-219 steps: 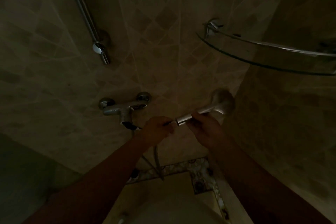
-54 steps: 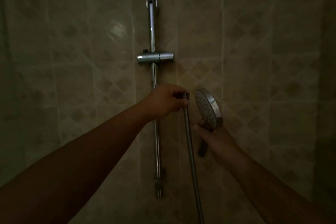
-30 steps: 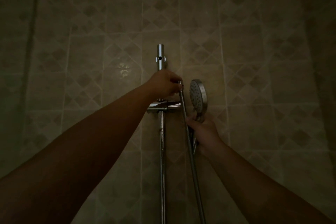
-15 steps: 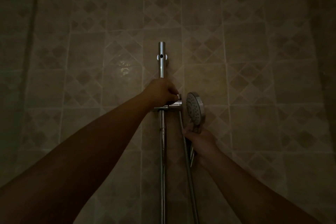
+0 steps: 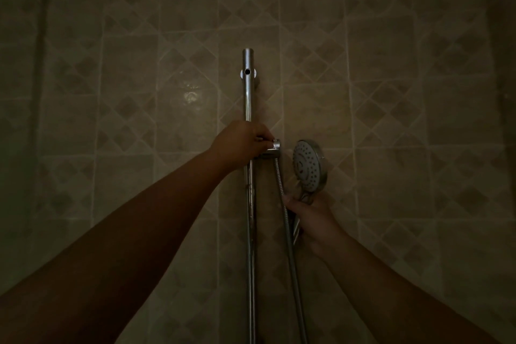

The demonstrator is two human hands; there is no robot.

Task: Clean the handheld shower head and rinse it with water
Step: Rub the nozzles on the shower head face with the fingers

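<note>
One round chrome shower head (image 5: 308,165) with dotted nozzle face, gripped by its handle in the right hand (image 5: 312,216) beside one ribbed metal hose (image 5: 290,246); left hand (image 5: 241,144) curled round one chrome bracket (image 5: 272,149) on one vertical rail (image 5: 247,86), tiled wall (image 5: 391,92).

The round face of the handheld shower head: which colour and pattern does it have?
The round metal shower head has a silver-grey face dotted with small dark nozzle holes, seen in the head view.

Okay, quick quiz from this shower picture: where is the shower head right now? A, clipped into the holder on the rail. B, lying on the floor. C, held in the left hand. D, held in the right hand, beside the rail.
D: the right hand grips the handle of the shower head to the right of the rail, while the left hand holds the holder.
</note>
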